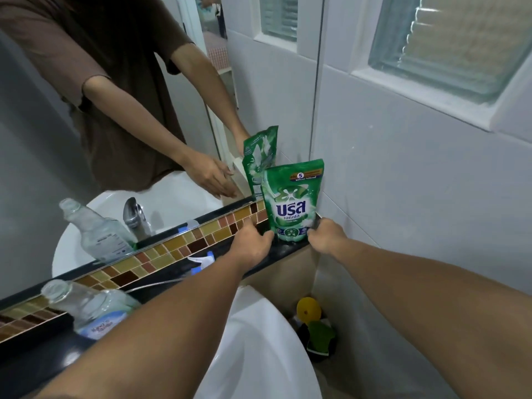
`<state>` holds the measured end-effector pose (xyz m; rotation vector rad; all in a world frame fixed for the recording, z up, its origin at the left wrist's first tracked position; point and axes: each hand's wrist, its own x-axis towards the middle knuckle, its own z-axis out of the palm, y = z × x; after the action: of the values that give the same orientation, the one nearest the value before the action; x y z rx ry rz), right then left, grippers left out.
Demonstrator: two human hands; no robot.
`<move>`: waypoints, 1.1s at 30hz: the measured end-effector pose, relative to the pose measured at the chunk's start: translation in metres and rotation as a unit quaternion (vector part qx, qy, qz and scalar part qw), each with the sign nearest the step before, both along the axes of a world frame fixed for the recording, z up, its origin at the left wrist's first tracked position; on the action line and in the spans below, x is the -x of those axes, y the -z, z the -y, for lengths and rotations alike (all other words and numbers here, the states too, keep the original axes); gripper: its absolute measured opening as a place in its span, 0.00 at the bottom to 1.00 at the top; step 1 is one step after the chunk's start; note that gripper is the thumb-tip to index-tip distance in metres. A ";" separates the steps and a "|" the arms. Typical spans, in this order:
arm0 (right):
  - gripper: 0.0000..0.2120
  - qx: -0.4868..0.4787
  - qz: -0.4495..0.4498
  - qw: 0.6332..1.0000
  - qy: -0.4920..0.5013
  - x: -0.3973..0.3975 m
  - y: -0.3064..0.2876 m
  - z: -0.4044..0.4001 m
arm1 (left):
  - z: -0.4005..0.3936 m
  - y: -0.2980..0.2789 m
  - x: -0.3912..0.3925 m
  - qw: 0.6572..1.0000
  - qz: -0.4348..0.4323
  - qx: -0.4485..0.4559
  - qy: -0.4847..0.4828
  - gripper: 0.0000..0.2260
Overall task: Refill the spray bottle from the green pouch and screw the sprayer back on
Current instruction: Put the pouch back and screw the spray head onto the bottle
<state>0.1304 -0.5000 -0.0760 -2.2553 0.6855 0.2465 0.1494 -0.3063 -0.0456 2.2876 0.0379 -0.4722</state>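
A green pouch (292, 203) with white lettering stands upright on the black ledge (285, 250) in the corner, under the mirror. My left hand (252, 241) grips its lower left corner and my right hand (326, 236) grips its lower right corner. The clear spray bottle (89, 306), open at the neck with no sprayer on it, stands on the ledge at the left, partly behind my left forearm. The white and blue sprayer head (203, 260) lies on the ledge between bottle and pouch, its tube trailing left.
A mirror (115, 110) above a strip of brown mosaic tiles (161, 254) reflects the person, the tap, the bottle and the pouch. The white basin (259, 355) sits below my arms. On the floor in the corner stand a yellow and green object (313, 326). A tiled wall with a window is on the right.
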 end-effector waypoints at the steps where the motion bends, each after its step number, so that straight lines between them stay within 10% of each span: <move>1: 0.11 0.017 -0.018 1.000 -0.018 0.004 0.001 -0.004 | -0.008 0.001 0.005 1.000 -0.003 -0.005 0.000 0.28; 15: 0.14 0.078 -0.073 0.965 -0.240 0.044 -0.021 -0.181 | -0.181 0.002 0.090 0.996 -0.027 -0.073 -0.036 0.09; 33: 0.30 0.067 -0.001 0.916 -0.395 0.047 -0.038 -0.341 | -0.346 -0.008 0.134 0.980 0.001 -0.079 -0.184 0.13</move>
<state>0.0833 -0.1587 -0.0379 -2.5590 -0.2621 0.6004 0.0154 0.0399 -0.0377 2.3637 0.5060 -0.2812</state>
